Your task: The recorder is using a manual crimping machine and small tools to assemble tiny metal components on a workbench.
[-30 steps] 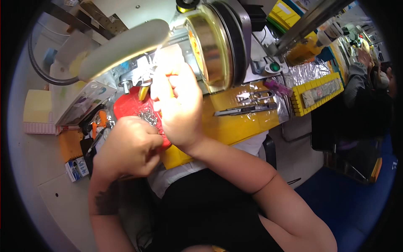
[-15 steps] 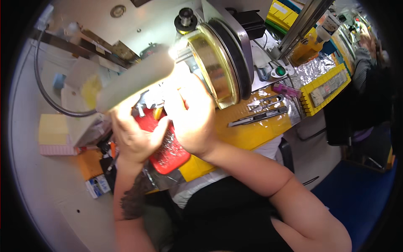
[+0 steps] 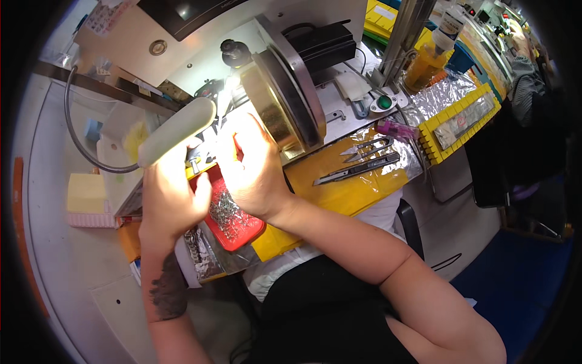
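Note:
Under the harsh glare of a lamp, my right hand (image 3: pixel 253 176) has its fingers curled together at the front of a machine with a gold-rimmed drum (image 3: pixel 264 100). Whatever it pinches is washed out by the light. My left hand (image 3: pixel 170 197) is just left of it; its thumb sticks out towards the right hand, while its fingertips are hidden behind the pale lamp head (image 3: pixel 179 130) and in glare. Small metal machine parts show between the hands. Below them, a red tray (image 3: pixel 245 235) holds many tiny metal pieces (image 3: pixel 225 212).
Right of the tray, a utility knife (image 3: pixel 357 170) and thread snips (image 3: pixel 367 148) lie on yellow covering (image 3: pixel 333 195). Farther right are a purple lighter-like object (image 3: pixel 397 130), a yellow slotted box (image 3: pixel 461 124) and an orange-filled bottle (image 3: pixel 424 67). Another person's sleeve (image 3: pixel 527 85) shows far right.
The view has shifted, so the machine and tools sit farther left. More of the tray and its metal pieces shows now. Both hands remain by the machine under the lamp.

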### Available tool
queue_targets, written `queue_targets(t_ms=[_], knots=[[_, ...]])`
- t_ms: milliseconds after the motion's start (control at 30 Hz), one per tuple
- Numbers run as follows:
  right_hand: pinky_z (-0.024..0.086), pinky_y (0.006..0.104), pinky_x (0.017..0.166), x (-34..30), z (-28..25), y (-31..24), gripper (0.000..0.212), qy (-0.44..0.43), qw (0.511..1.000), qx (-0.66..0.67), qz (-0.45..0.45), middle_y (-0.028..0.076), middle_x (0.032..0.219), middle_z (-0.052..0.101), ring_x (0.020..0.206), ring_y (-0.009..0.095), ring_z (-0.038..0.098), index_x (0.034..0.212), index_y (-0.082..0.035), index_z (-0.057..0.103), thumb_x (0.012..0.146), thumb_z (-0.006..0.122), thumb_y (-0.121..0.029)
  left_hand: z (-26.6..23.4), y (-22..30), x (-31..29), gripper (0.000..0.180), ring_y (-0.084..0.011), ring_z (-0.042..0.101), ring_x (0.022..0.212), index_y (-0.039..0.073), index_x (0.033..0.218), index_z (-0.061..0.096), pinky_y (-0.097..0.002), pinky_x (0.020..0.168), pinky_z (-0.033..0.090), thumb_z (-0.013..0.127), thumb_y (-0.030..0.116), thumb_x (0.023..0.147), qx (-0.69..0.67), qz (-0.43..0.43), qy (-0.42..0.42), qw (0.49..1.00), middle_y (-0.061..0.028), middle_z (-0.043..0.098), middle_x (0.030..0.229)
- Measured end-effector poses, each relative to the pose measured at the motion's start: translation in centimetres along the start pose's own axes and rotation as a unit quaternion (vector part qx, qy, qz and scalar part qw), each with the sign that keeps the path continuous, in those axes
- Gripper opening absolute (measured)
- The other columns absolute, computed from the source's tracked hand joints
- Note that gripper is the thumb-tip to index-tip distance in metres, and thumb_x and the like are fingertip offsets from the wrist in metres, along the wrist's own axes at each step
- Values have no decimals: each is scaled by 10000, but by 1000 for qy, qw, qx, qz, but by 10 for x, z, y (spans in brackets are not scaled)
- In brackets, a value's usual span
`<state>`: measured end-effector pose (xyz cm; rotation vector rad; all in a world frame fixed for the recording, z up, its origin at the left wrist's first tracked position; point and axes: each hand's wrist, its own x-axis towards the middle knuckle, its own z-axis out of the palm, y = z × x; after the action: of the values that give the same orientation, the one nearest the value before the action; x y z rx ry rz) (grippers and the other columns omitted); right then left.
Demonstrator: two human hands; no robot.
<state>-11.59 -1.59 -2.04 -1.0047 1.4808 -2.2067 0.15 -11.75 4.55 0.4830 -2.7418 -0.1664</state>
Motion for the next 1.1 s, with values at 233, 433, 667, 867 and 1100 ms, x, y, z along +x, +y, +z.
queue_targets(t_ms=[233, 433, 667, 867, 1100], knots=[[493, 371, 691, 2, 7, 0, 93, 34, 999, -6, -18, 160, 799, 601, 728, 266, 627, 990, -4, 541, 1033, 518, -83, 6, 13, 63, 796, -72, 539, 946, -1, 1545, 395, -200, 802, 459, 667, 230, 834, -521, -74, -48, 849, -33, 543, 1226], [475, 344, 664, -4, 8, 0, 116, 13, 999, 36, 6, 108, 758, 534, 672, 202, 537, 960, -12, 527, 1038, 499, -93, 11, -7, 71, 711, -172, 568, 1163, 0, 1506, 472, -328, 990, 458, 626, 273, 867, -494, -59, -54, 866, -111, 528, 1450], [454, 282, 670, -31, -14, -1, 129, -14, 998, 55, -11, 44, 818, 526, 729, 99, 509, 1055, -6, 534, 1062, 495, -128, 3, 9, 17, 377, -383, 580, 1210, -6, 1047, 700, -490, 1061, 428, 778, 289, 825, -187, 82, 110, 973, -201, 679, 1242], [476, 273, 728, -36, -14, 0, 125, -29, 993, 110, 22, 80, 949, 570, 784, 114, 540, 1128, 10, 504, 1066, 498, -98, 12, 27, -10, 159, -272, 649, 963, 18, 928, 701, -378, 904, 502, 786, 76, 807, -166, -26, 122, 978, -126, 683, 1004], [342, 190, 529, -36, -4, 3, 169, -8, 994, 108, -19, -12, 781, 527, 592, 30, 405, 1146, -59, 474, 1100, 494, -220, 10, 28, -9, 159, -256, 615, 895, 11, 885, 666, -362, 882, 473, 778, 118, 846, -220, -38, 131, 966, -109, 655, 973]])
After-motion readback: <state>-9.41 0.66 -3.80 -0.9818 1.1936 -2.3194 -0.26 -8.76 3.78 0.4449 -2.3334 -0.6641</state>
